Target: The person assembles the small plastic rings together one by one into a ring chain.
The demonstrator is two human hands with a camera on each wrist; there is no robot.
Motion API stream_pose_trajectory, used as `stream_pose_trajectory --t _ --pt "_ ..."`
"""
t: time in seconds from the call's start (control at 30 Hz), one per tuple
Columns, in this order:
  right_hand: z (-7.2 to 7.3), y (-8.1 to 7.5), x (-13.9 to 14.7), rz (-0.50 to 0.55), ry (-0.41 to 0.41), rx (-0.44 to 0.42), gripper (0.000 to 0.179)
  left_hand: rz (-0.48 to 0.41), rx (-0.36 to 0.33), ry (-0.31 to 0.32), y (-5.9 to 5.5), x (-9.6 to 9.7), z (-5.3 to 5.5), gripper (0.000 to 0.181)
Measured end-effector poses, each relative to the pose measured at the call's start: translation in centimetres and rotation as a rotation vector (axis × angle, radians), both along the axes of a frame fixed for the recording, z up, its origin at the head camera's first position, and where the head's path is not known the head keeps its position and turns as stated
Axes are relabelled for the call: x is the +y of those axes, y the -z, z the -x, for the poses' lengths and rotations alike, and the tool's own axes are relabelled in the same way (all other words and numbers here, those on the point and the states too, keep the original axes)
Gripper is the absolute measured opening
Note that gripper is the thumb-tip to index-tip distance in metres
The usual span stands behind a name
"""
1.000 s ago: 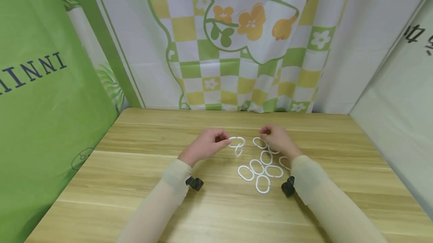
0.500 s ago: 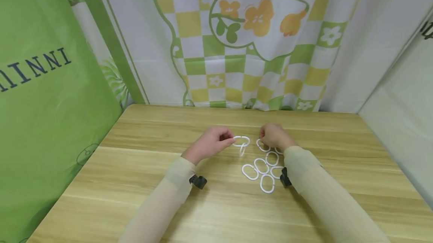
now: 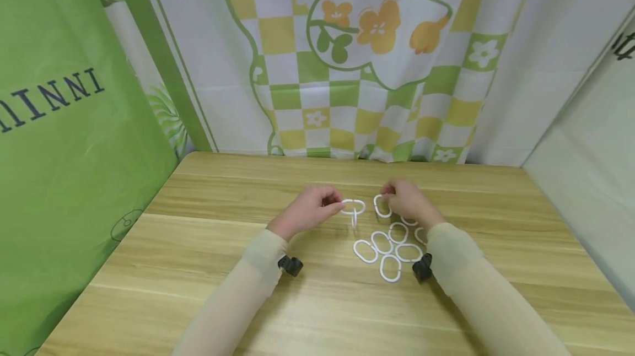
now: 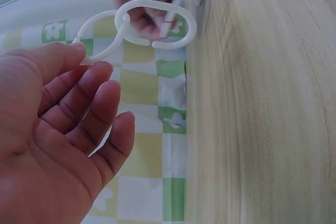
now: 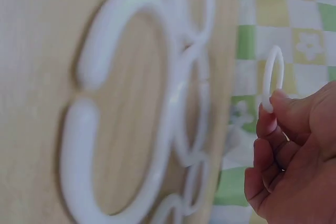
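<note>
While hands pinch links, gap between; table edge beyond.

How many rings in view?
10: one ring in the left hand, a second ring linked to it, a third ring in the right hand, seven rings on the table. The right arm partly covers two and may hide more.

This is a curtained-off booth, in what building one cannot tell: a wood-grain surface hemmed by a checked, flowered curtain at twelve o'clock, a green lettered sheet at ten and a pale lettered panel at two.
</note>
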State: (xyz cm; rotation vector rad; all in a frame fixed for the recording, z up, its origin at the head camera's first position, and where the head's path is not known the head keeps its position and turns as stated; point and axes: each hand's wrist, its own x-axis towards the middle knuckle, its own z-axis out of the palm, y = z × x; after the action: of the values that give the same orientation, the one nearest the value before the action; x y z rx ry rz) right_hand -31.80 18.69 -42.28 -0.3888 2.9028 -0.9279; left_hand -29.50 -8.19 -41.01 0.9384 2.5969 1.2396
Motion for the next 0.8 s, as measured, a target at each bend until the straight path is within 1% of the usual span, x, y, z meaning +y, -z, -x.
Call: stream_pose_trajectory --t 0.07,0.13,0.3,0.4,0.6,0.7,0.8 --pt "-0.5 -0.4 -0.1 0.055 -0.001 0.02 0.012 0.007 -0.004 -0.011 0.0 0.1 -0.1 0.016" --pt "-1.2 -1.0 -0.3 0.085 -0.002 0.034 0.015 0.012 -0.009 -0.021 0.0 0.1 -0.1 0.015" --pt "-2.7 -2.3 -1.1 0.12 -0.01 0.053 0.019 0.028 -0.007 -0.022 0.1 0.3 -0.2 0.013" --pt "-3.3 -2.8 -1.7 0.147 -0.019 0.078 0.017 0.039 0.011 -0.02 0.0 0.4 -0.2 0.013" --pt "-3.7 -2.7 -2.4 0.209 -0.023 0.071 0.015 0.067 0.068 0.0 0.1 0.7 -0.2 0.01" --pt "-3.9 -2.6 -2.5 0.221 -0.013 0.066 0.015 0.076 0.076 0.013 0.2 0.8 -0.3 0.009" --pt "-4.0 -2.6 -2.6 0.221 -0.006 0.066 0.014 0.078 0.074 0.014 0.2 0.9 -0.4 0.009"
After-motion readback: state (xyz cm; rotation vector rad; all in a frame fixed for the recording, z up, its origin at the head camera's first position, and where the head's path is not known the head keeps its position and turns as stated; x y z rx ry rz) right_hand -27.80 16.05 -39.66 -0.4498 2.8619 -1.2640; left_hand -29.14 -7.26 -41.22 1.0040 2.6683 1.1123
